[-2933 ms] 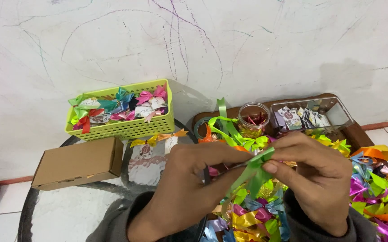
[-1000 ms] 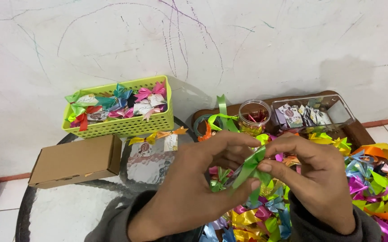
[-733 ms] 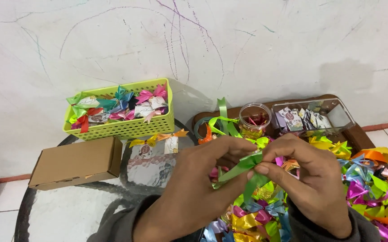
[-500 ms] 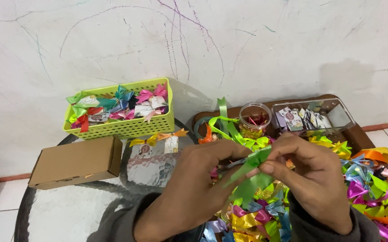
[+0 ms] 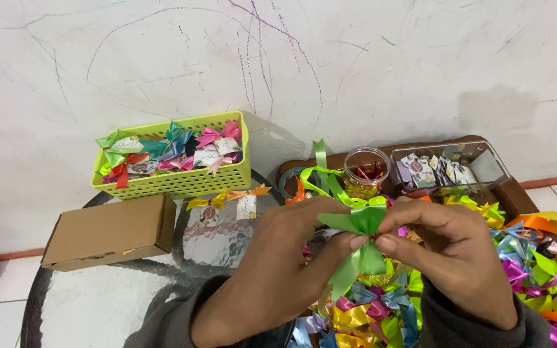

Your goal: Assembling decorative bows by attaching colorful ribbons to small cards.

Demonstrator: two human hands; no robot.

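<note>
Both hands meet at the middle of the picture. The left hand and the right hand pinch the knot of a green ribbon bow tight between fingertips. Keep the pinch small and firm so the 2 loops stay even. The knot itself hides under the fingers. At 5 o'clock the ribbon pile runs off the edge.

The knot of the green ribbon bow is hidden behind the fingertips pinching it. Both arms are cut off at the bottom of the frame. The pile of ribbons runs off the right edge. The small packets in the clear box are too small to tell.
</note>
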